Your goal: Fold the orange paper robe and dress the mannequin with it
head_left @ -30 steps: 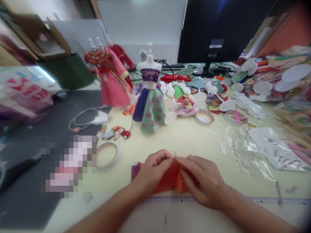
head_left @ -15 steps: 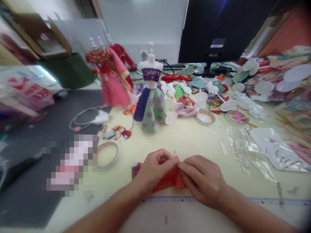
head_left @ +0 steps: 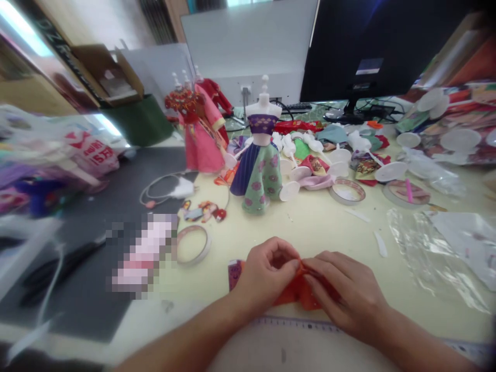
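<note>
Orange-red cloth (head_left: 289,293) lies bunched between my hands near the table's front, its top edge pinched up. My left hand (head_left: 269,266) grips the cloth between thumb and forefinger. From the other side my right hand (head_left: 344,289) pinches the same edge, its fingertips almost touching the left ones. A purple patterned piece (head_left: 234,274) shows left of my left hand. Below the cloth runs a long ruler (head_left: 294,324), partly covered by my forearms. Behind stands a small mannequin (head_left: 258,165) in a purple top and a blue and green skirt.
Tape rolls (head_left: 194,245) rest left and right of the mannequin. A white charger (head_left: 182,187) lies on the dark mat (head_left: 155,160). Several dressed mannequins (head_left: 201,139) stand at the back left. Doll parts, cloth and a monitor (head_left: 372,51) are behind; clear plastic bags (head_left: 430,258) lie right.
The view has swung left, so everything sits further right. The striped pinkish piece that stuck up between my fingertips no longer shows. Both hands still pinch the cloth.
</note>
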Motion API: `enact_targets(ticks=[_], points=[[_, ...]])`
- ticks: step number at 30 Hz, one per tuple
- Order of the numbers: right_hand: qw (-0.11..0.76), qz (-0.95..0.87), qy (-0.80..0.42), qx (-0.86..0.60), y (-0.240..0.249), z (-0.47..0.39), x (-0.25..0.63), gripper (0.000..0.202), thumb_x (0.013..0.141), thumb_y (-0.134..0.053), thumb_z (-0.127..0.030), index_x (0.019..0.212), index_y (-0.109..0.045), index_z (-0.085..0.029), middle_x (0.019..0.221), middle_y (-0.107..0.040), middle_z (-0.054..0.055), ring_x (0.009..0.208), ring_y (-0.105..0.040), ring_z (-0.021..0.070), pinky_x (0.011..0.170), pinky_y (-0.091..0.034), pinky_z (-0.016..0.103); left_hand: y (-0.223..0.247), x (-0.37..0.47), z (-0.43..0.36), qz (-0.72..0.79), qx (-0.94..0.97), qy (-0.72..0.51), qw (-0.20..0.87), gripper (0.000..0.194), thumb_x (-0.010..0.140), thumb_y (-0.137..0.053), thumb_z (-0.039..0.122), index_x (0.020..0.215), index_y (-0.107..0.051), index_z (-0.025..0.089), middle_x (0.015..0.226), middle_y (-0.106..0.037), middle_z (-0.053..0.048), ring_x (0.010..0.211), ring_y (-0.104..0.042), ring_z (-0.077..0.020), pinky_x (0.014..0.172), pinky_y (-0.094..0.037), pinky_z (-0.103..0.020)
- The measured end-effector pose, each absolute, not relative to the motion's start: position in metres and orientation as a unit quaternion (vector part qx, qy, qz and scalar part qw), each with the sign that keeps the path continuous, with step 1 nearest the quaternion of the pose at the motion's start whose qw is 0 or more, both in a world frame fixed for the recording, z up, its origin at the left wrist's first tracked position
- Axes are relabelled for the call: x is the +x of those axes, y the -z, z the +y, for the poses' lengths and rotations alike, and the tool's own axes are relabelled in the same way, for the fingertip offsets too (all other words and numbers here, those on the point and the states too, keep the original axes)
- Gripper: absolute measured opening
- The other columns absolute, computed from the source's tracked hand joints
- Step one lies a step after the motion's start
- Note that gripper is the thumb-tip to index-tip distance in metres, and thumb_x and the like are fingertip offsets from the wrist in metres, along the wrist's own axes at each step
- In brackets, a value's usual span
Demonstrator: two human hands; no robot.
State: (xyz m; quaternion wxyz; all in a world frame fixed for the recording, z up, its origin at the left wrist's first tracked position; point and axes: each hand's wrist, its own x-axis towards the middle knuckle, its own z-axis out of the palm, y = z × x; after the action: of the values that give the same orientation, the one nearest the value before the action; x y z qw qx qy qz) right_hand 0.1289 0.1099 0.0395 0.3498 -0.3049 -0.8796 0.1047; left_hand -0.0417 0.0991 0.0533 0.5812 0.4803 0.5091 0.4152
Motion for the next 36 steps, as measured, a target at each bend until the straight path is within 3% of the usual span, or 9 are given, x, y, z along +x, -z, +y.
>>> enact_targets(ticks=[11,21,27,36], points=[[0.334,-0.87,-0.182,-0.314,-0.041,0.111,0.129,0.013,0.083,-0.045,-0.014,0.09,-0.055,-0.016,0.073,-0.055,0.005,0.063,-0.051,0.0142,0.056,-0.043,0.026,-0.05,-0.041,0.088,0.488,0.691,-0.409,0.342,0.017,0.075,-0.052,0.013,0.089,-0.06,0.017,0.078,-0.062,-0.002,0.072,-0.056,-0.0117,0.068,-0.046,-0.024],[0.323,-0.86,-0.25,-0.305,-0.04,0.113,0.13,0.013,0.084,-0.044,-0.015,0.093,-0.053,-0.017,0.074,-0.054,0.004,0.063,-0.051,0.0141,0.055,-0.042,0.026,-0.051,-0.043,0.086,0.443,0.744,-0.43,0.255,0.022,0.078,-0.05,0.011,0.098,-0.057,0.018,0.086,-0.064,-0.002,0.076,-0.056,-0.0125,0.072,-0.047,-0.025],[0.326,-0.858,-0.242,-0.313,-0.039,0.111,0.132,0.014,0.086,-0.043,-0.015,0.096,-0.052,-0.018,0.075,-0.054,0.004,0.064,-0.051,0.0141,0.056,-0.041,0.026,-0.05,-0.043,0.085,0.468,0.727,-0.414,0.285,0.021,0.078,-0.05,0.013,0.097,-0.058,0.019,0.083,-0.063,-0.002,0.076,-0.057,-0.0129,0.072,-0.048,-0.026],[0.352,-0.87,-0.18,-0.296,-0.032,0.111,0.131,0.013,0.081,-0.048,-0.01,0.09,-0.051,-0.018,0.074,-0.053,0.003,0.063,-0.049,0.0138,0.056,-0.04,0.026,-0.053,-0.042,0.088,0.506,0.624,-0.402,0.439,0.023,0.076,-0.05,0.013,0.097,-0.058,0.018,0.082,-0.064,-0.002,0.072,-0.06,-0.0104,0.07,-0.049,-0.022]])
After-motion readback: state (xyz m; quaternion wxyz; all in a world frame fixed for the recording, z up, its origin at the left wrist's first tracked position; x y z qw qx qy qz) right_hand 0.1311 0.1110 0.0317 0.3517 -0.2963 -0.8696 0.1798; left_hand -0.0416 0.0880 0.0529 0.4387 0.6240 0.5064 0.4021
